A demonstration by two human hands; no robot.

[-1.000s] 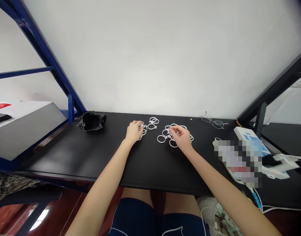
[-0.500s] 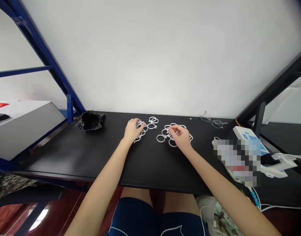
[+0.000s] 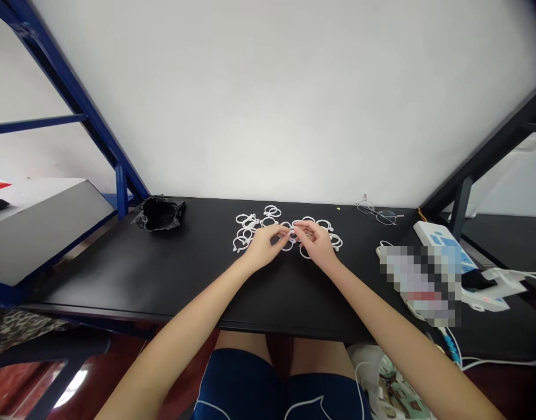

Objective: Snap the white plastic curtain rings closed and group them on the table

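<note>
Several white plastic rings lie in two clusters on the black table (image 3: 171, 274): a left cluster (image 3: 245, 230) and a right cluster (image 3: 324, 230). My left hand (image 3: 264, 247) and my right hand (image 3: 315, 244) meet at the middle between the clusters. Both hands have their fingertips pinched together on one white ring (image 3: 290, 236) held between them. The rest of that ring is partly hidden by my fingers.
A crumpled black bag (image 3: 160, 213) lies at the back left. Wire-rimmed glasses (image 3: 379, 213) rest at the back right. A white and blue device (image 3: 442, 245), a white power strip (image 3: 490, 289) and cables crowd the right end. Blue frame posts (image 3: 121, 192) stand at left.
My left hand left the left cluster and moved right to meet my right hand. Both now pinch a ring between the clusters. The left cluster lies uncovered.
</note>
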